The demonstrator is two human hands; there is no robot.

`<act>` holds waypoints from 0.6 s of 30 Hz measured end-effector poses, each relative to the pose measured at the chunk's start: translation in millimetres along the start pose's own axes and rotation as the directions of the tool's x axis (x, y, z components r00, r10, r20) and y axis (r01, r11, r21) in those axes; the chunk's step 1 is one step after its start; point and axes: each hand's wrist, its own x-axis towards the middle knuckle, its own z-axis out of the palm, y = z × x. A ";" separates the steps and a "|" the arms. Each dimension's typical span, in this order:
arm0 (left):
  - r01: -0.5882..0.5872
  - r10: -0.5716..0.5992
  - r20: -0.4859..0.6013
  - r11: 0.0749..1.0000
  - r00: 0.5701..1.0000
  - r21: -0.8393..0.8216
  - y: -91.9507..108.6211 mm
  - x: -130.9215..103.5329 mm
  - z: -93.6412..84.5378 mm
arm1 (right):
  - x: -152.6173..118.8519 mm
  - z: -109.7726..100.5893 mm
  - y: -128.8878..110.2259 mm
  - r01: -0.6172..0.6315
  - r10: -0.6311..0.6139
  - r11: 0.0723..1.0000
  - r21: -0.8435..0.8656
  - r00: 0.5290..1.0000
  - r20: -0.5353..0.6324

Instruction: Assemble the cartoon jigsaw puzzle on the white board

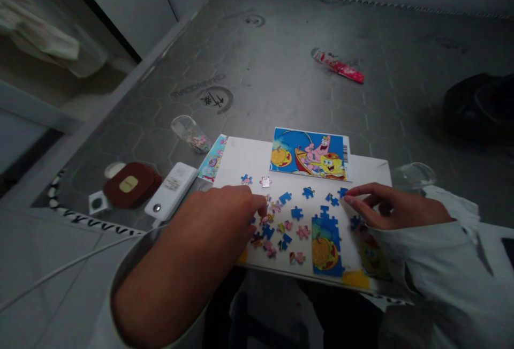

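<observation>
My left hand [220, 218] is over the left side of a white board [249, 151], its fingers curled down among loose jigsaw puzzle pieces [285, 226]. Its fingertips are mostly hidden, and what they hold, if anything, does not show. Thumb and index finger of my right hand [395, 207] pinch at a small blue puzzle piece [343, 192] toward the board's right side. Between the hands lies a joined puzzle section [326, 244] with a burger on blue. Behind it rests a cartoon picture card [309, 153]. Under my right wrist, more puzzle [371, 252] is partly covered.
Left of the board are a clear cup of pieces [191, 135], a white device [171, 191] and a brown case [130, 184]. Another clear cup [415, 175] stands at right. A red wrapper [339, 66] lies farther back, with a dark object [477, 105] at far right.
</observation>
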 end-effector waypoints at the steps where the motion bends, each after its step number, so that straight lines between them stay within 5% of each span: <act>1: 0.012 -0.012 0.012 1.000 1.000 0.003 0.6 -1.3 -1.5 | 0.3 -0.1 0.5 -0.004 0.004 1.000 0.001 1.000 0.015; 11: 0.138 -0.141 0.038 0.988 0.989 0.066 4.6 -7.8 -15.0 | 0.5 -2.0 -0.4 -0.005 0.005 1.000 0.011 0.998 0.056; 18: -0.043 0.045 0.049 0.999 0.998 -0.031 5.1 -4.3 -6.5 | 1.1 -0.3 -1.8 -0.033 0.032 0.999 0.013 0.997 0.071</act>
